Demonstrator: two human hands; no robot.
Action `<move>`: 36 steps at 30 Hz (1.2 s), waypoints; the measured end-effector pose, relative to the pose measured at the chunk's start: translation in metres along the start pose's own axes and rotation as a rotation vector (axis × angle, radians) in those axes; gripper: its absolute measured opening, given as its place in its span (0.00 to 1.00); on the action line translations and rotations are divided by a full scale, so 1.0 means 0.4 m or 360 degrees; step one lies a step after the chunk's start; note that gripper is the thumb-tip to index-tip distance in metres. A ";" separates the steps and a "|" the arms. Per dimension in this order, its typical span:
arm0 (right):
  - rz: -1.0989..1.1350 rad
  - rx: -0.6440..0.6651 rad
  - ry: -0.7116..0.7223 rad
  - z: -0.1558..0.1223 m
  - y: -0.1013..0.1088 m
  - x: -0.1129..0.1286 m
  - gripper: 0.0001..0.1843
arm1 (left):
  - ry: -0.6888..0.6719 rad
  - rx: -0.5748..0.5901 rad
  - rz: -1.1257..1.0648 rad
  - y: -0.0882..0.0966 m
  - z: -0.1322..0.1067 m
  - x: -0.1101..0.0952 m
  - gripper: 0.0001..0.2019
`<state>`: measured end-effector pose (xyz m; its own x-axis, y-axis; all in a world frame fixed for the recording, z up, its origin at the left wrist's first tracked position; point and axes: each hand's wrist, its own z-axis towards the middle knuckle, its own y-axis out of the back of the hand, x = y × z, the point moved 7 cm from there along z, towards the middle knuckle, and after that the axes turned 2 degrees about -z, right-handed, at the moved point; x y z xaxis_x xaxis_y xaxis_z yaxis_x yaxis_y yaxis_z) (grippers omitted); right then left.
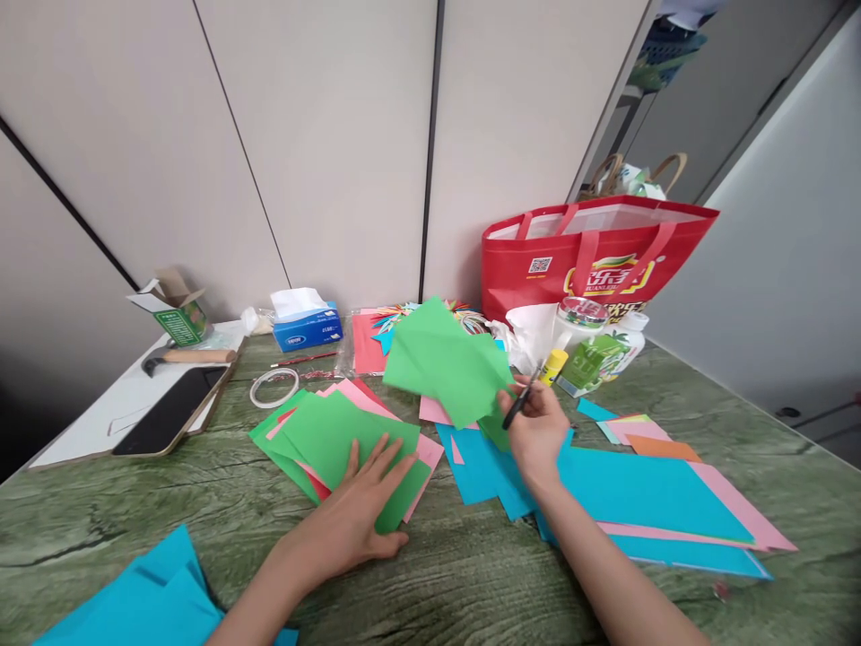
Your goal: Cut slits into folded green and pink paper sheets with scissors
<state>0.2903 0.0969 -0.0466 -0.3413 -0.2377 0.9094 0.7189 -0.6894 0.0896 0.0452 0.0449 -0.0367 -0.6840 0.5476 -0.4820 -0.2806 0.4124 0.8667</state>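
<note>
Resting with its fingers spread, the left hand (360, 507) lies on a fanned pile of green and pink paper (326, 431), left of the frame's centre. The right hand (538, 431), right of centre, is curled around black scissors (517, 406), which slant from lower left to upper right; its fingertips meet the right edge of the loose green paper (440, 359), though I cannot tell how firmly they pinch it. That paper lies in the middle of the frame, its long axis running from upper left to lower right, so its near end meets the right hand, clearly the nearer one. From the left hand it lies up and to the right, apart from those fingers. Blue sheets (652, 489) spread across the table (471, 592) at lower right, beneath the right forearm.
</note>
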 end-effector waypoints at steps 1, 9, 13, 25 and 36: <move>-0.0017 -0.0101 0.0020 0.012 0.023 0.001 0.18 | 0.0018 -0.0019 -0.0041 0.002 -0.002 0.004 0.36; -0.0304 -0.0475 0.0145 0.025 0.096 0.031 0.19 | 0.0170 -0.0264 -0.0177 0.019 -0.006 0.033 0.30; -0.0341 -0.0533 0.0328 -0.010 0.088 0.098 0.17 | 0.0149 -0.0355 -0.0109 0.020 -0.013 0.035 0.37; 0.0821 0.1302 -0.0936 -0.206 -0.174 0.061 0.18 | -0.0488 -0.0491 0.0671 0.040 -0.014 -0.111 0.42; 0.0870 0.1079 -0.0969 -0.194 -0.164 0.028 0.24 | -0.0690 -0.0628 0.0552 0.057 -0.028 -0.124 0.33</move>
<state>0.1925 0.0863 -0.0740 0.3560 0.1123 0.9277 0.9343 -0.0223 -0.3558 0.0651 0.0192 0.0085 -0.4701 0.8764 -0.1046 -0.3748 -0.0910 0.9226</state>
